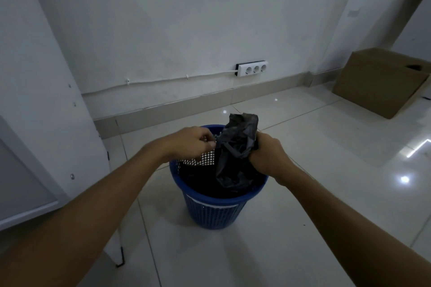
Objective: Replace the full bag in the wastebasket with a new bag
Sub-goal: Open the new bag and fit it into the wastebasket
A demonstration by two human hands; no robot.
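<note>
A blue mesh wastebasket [213, 208] stands on the tiled floor in front of me. A black plastic bag [238, 144] rises out of its opening, bunched and crumpled, its lower part still inside the basket. My right hand [268, 155] is closed around the bag's gathered right side above the rim. My left hand [194, 143] pinches the bag's left edge with fingertips, just over the far rim. The basket's inside looks dark; I cannot tell what lies under the bag.
A white cabinet [35, 100] stands close on the left, with a thin black leg [121, 254] near the basket. A cardboard box [382, 81] sits at the back right. A white socket strip [253, 69] is on the wall behind.
</note>
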